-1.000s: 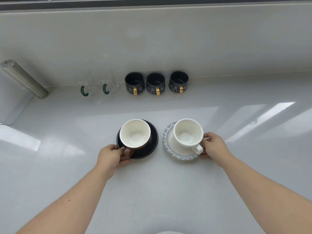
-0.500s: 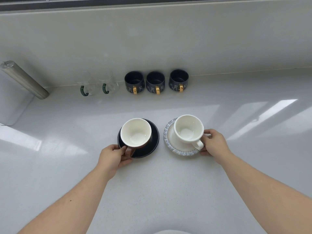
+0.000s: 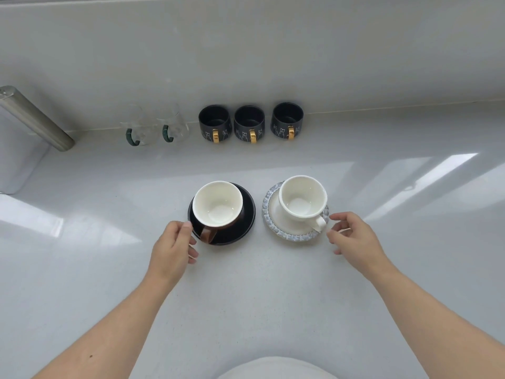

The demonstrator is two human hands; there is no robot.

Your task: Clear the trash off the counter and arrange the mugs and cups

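Note:
A brown cup with a white inside (image 3: 217,205) stands on a black saucer (image 3: 246,214) at mid-counter. To its right a white cup (image 3: 302,196) sits on a white saucer with a blue-grey rim (image 3: 269,199). My left hand (image 3: 173,248) is at the black saucer's left edge, thumb touching the rim, fingers loose. My right hand (image 3: 352,236) hovers just right of the white saucer, fingers spread and off it. Three dark mugs with gold handles (image 3: 249,124) line the back wall, with two clear glass mugs with green handles (image 3: 155,127) to their left.
A brushed-metal cylinder (image 3: 35,119) leans at the far left over a white block (image 3: 16,160). The white counter (image 3: 273,296) runs wide on every side of the saucers, with a wall along the back. White cloth shows at the bottom edge (image 3: 273,369).
Both saucers with their cups have slid a little away from me. My right hand has let go of the white saucer and drawn back; my left hand has loosened on the black one.

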